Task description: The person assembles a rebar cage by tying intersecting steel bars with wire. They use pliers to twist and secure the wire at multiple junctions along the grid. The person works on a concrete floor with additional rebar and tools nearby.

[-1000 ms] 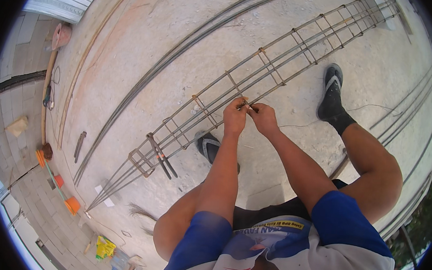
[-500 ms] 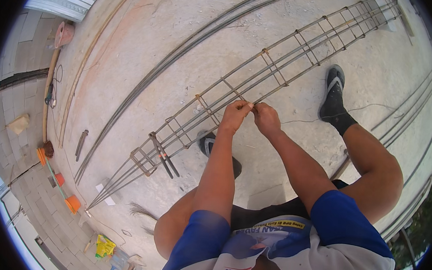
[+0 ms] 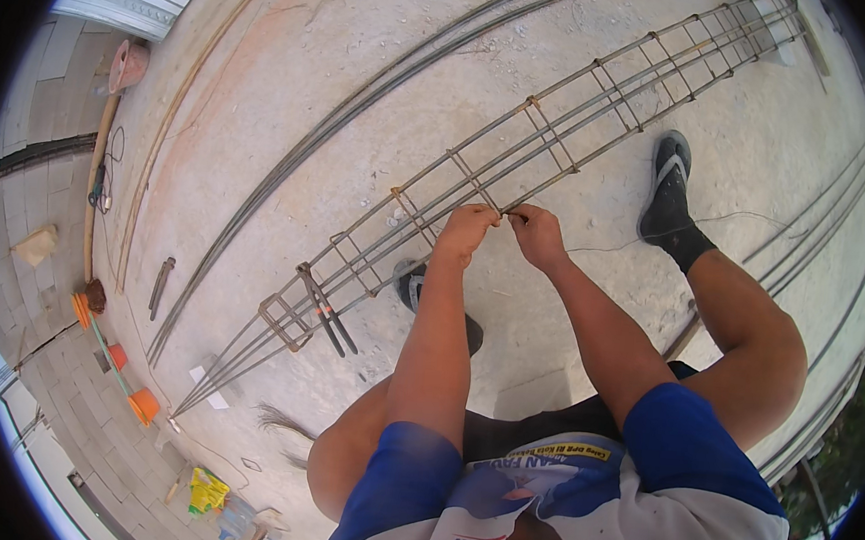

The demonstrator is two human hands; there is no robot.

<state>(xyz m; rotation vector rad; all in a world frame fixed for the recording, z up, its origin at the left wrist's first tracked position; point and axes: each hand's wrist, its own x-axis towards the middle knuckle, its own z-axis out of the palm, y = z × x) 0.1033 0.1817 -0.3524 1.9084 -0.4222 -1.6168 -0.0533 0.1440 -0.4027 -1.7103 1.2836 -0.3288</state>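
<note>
A long rebar cage (image 3: 552, 143) of thin steel bars and square stirrups runs diagonally across the concrete floor before me. My left hand (image 3: 466, 232) and my right hand (image 3: 538, 237) meet at its near bar, beside a stirrup corner. Both are closed in a pinch, fingertips a little apart; whatever lies between them is too small to make out. From beside my right wrist a thin wire (image 3: 605, 248) trails right across the floor. Pincers (image 3: 327, 316) with dark handles and orange marks rest against the cage's lower left part.
Long loose bars (image 3: 289, 165) lie beyond the cage, and more bars (image 3: 816, 232) lie at the right. My sandalled feet (image 3: 671, 186) stand on the near side. A short tool (image 3: 161, 289) lies at left, near orange objects (image 3: 144, 406) by the block wall.
My hands have drawn slightly apart at the bar, the left shifting a little left and the right a little right. The cage and pincers stay in place.
</note>
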